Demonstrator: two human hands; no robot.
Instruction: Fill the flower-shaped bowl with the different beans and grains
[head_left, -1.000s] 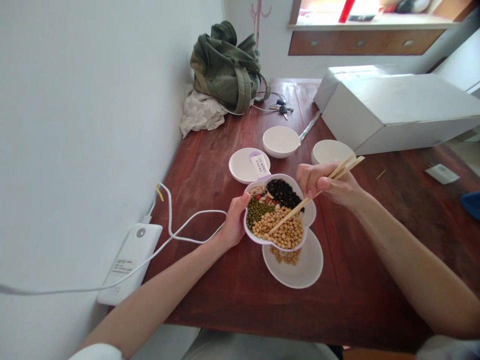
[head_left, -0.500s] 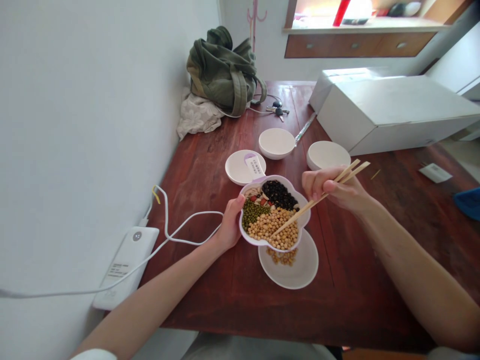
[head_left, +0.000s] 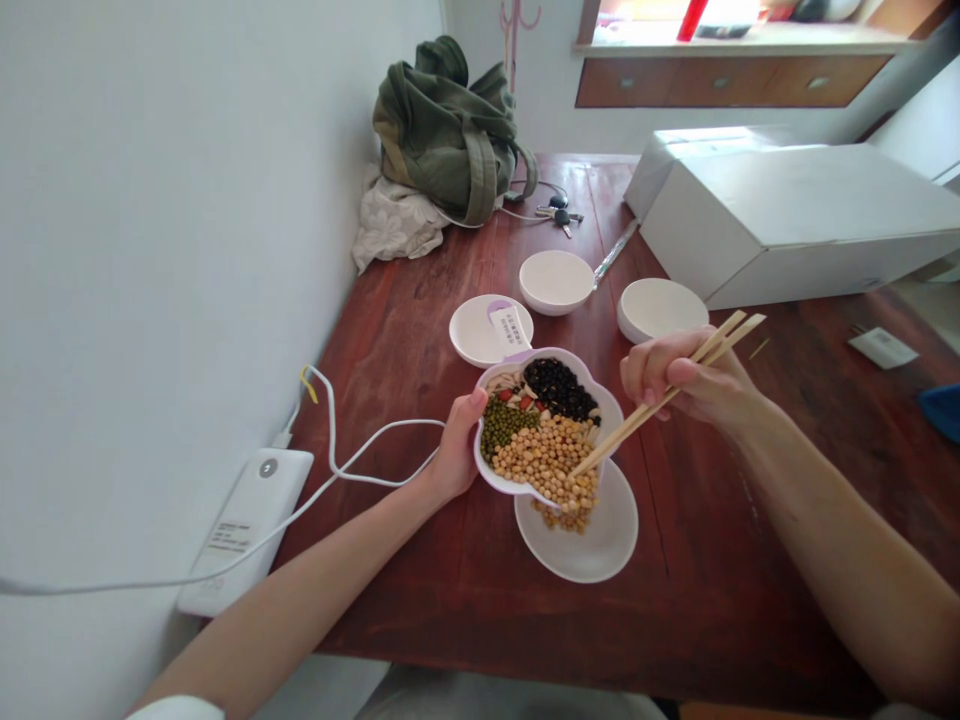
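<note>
My left hand grips the left rim of a white flower-shaped dish, thumb on top, tilted over a white bowl. In the dish lie soybeans, black beans, green mung beans and some pale seeds with red pieces. Some soybeans are at the dish's front edge and in the bowl below. My right hand is closed around a pair of wooden chopsticks, whose tips touch the soybeans near the front of the dish.
Three more white bowls stand behind: one at left with a paper label in it, one in the middle, one at right. A large white box, a green bag, keys and a power bank with cable lie around.
The chopstick tips and my right hand have moved slightly right. Soybeans have shifted over the dish's front edge toward the bowl. The view has shifted a little.
</note>
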